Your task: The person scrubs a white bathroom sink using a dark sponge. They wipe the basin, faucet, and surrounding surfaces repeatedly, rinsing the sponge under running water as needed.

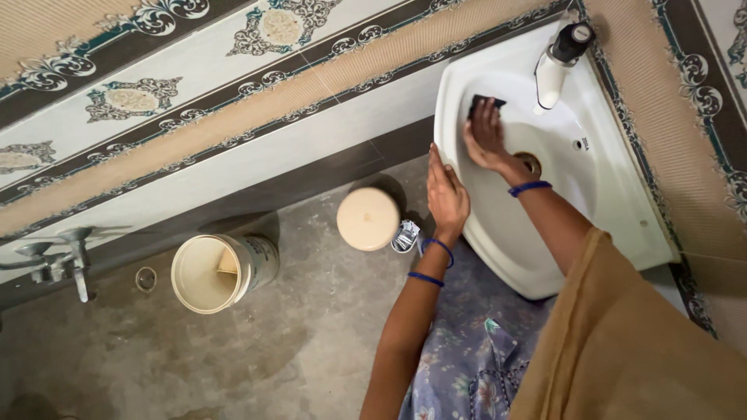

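Taps [58, 260] of grey metal stand out from the wall at the far left, low over the concrete floor [296, 342]. Next to them, a little to the right, a cream bucket [222, 271] lies tilted on the floor, its open mouth turned toward the camera. Further right stands a round cream lid or container [368, 218], and just beside it lies a small crumpled silver wrapper [405, 236].

Then comes the left hand [447, 194]. It lies flat against the outer left rim of the white corner sink [615, 202], the fingers straight and pressed together, holding nothing; two blue bangles [433, 260] are on this wrist.

Inside the basin, the right hand [485, 140] presses a dark scrub pad [484, 103] on the upper inner wall, the fingers bent over it (the pad shows only at the fingertips). A blue bangle is on this wrist too. The drain hole [531, 162] lies just right of this hand. Above, at the back corner, a white faucet [562, 62] with a dark knob points down into the basin. Patterned tiles [233, 85] cover the walls.
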